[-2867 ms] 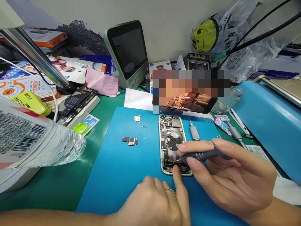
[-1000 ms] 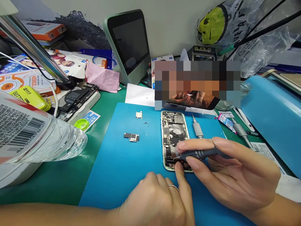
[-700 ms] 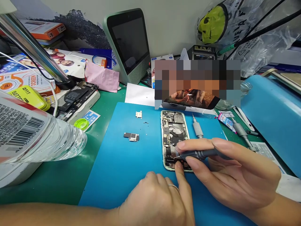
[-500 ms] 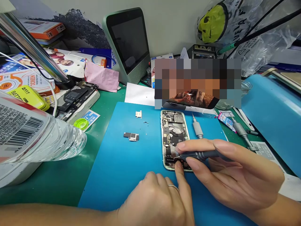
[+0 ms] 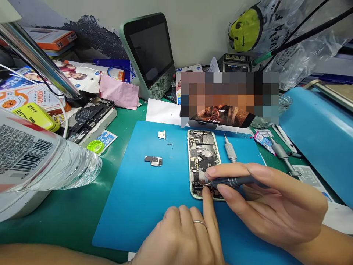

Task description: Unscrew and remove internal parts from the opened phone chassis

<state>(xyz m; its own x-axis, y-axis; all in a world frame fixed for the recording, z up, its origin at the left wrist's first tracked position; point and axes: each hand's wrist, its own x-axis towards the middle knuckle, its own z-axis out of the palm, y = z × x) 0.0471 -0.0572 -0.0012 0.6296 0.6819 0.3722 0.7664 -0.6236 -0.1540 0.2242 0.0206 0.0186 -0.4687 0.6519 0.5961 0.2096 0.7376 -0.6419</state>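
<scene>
An opened phone (image 5: 204,151) lies on the blue mat (image 5: 132,206), its battery and inner boards exposed. My right hand (image 5: 271,200) is closed around a dark grey screwdriver (image 5: 230,182), whose thin tip points into the lower part of the phone. With one finger stretched out, my left hand (image 5: 184,233) presses on the phone's bottom end near that tip; its other fingers are curled under and partly hidden. Left of the phone lie a small black-and-silver phone part (image 5: 154,161), a small metal plate (image 5: 161,135) and tiny loose pieces (image 5: 170,144).
A silver screwdriver (image 5: 230,149) lies right of the phone, another (image 5: 282,154) farther right. Behind stands a phone playing a video (image 5: 223,116), partly pixelated. A water bottle (image 5: 74,162) is at left, a second opened phone (image 5: 85,116) beyond it. A smart display (image 5: 149,48) stands behind.
The view has shifted slightly. My left hand sits a little lower and its stretched finger still touches the phone. My right hand keeps the screwdriver in nearly the same place.
</scene>
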